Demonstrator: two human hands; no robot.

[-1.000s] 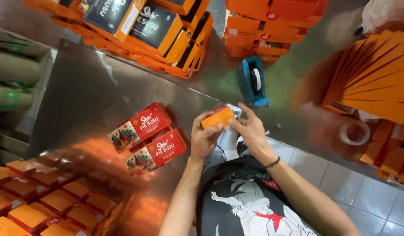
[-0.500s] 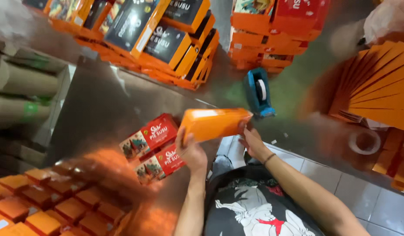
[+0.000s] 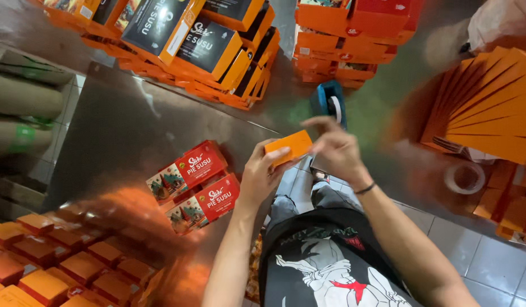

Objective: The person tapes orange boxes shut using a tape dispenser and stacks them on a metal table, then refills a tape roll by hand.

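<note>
Your left hand point(image 3: 262, 176) and right hand point(image 3: 338, 150) both pinch a small flat orange cardboard box point(image 3: 289, 146) held between them above the steel table's point(image 3: 121, 136) edge; two red printed boxes point(image 3: 196, 185) lie just left of your left hand.

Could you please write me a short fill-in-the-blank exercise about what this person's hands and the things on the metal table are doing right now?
1. Both the left hand and the right hand hold one small box coloured ____.
2. The number of red boxes lying side by side on the metal table is ____.
3. The tape dispenser beyond the hands is coloured ____.

Missing words: orange; two; blue
</note>
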